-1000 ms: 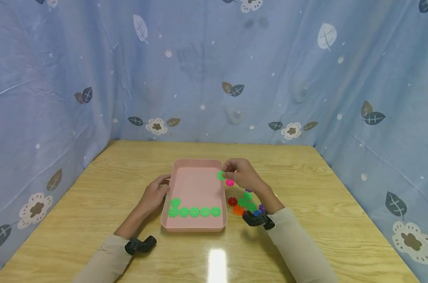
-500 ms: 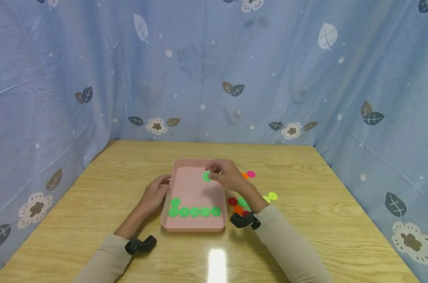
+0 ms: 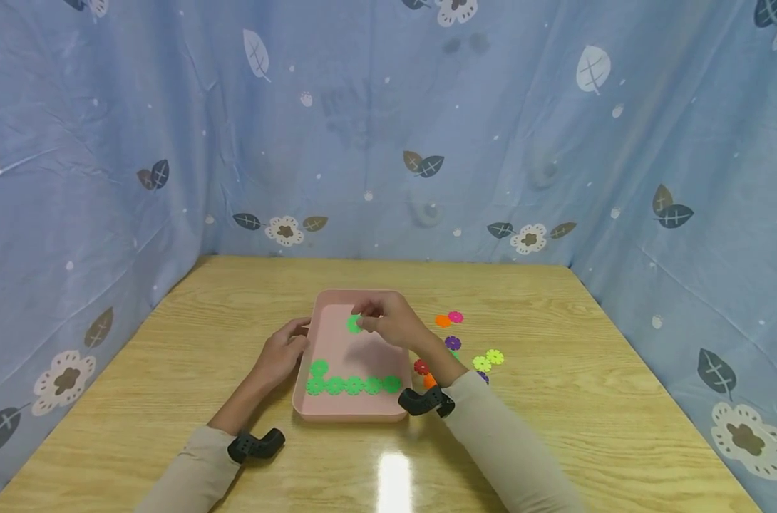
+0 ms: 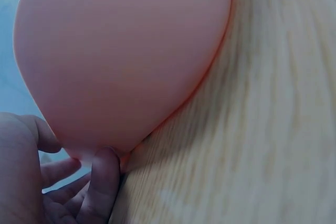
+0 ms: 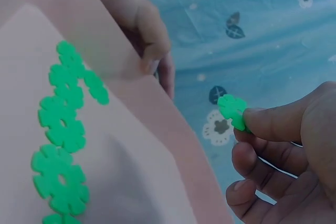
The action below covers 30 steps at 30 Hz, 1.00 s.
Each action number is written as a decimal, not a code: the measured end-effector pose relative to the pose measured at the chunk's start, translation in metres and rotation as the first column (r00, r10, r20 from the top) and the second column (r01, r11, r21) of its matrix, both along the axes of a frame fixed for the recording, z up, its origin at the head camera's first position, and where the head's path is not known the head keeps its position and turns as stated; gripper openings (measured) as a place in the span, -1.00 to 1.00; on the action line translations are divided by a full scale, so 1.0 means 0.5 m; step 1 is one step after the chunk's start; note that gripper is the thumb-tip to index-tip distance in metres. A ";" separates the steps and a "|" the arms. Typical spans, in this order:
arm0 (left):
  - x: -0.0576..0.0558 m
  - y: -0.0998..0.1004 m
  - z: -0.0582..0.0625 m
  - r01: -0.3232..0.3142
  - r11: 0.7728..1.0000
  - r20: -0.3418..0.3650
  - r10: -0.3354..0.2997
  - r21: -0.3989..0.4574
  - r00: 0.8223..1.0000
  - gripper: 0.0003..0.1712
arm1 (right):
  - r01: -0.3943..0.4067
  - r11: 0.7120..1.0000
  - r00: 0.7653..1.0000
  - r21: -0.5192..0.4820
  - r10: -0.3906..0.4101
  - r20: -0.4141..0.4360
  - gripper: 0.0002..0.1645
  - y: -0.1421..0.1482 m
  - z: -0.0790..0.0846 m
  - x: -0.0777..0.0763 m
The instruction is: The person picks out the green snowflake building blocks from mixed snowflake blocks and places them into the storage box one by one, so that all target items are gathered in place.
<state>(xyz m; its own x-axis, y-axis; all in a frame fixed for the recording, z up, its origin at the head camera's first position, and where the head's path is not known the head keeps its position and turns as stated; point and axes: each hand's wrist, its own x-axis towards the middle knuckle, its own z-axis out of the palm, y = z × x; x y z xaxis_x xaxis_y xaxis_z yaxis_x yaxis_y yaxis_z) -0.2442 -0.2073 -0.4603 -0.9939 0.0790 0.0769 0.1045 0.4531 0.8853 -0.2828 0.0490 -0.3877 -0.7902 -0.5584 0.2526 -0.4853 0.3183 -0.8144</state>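
In the head view, my right hand (image 3: 391,320) is over the upper part of a pink tray (image 3: 301,399). Between thumb and forefinger it pinches a green flower-shaped building disc (image 5: 231,109), held raised, its other fingers loosely curled. A row of similar green discs (image 3: 353,385) lies along the near end of the tray, and one more green disc (image 3: 319,368) sits above the row's left end. My left hand (image 3: 281,354) holds the tray's left edge; in the left wrist view, a thumb (image 4: 106,169) presses near the base with bent fingers close to the rim.
Right of the tray lie loose discs: an orange one (image 3: 443,320), a pink one (image 3: 455,316), a purple one (image 3: 453,343), a red one (image 3: 421,367) and yellow ones (image 3: 494,356). My right forearm hides part of this group. A patterned blue curtain (image 3: 388,142) encloses the wooden table (image 3: 234,285).
My right hand has moved left with the green disc, from the tray's right rim to over its upper middle. The left hand and tray have stayed in place.
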 end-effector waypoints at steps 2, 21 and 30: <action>0.001 0.001 -0.001 0.001 1.000 -0.001 -0.001 0.005 1.000 -0.40 | -0.012 0.999 0.999 -0.037 0.013 0.030 -0.84 -0.004 -0.008 -0.003; 0.003 -0.002 -0.005 0.022 1.000 -0.008 -0.022 0.006 1.000 -0.39 | -0.011 1.000 0.976 -0.020 0.015 0.219 -0.87 -0.044 -0.061 0.002; 0.004 -0.003 -0.006 0.026 1.000 -0.013 -0.026 0.002 1.000 -0.40 | -0.017 1.000 0.977 0.016 0.013 0.212 -0.87 -0.051 -0.064 0.000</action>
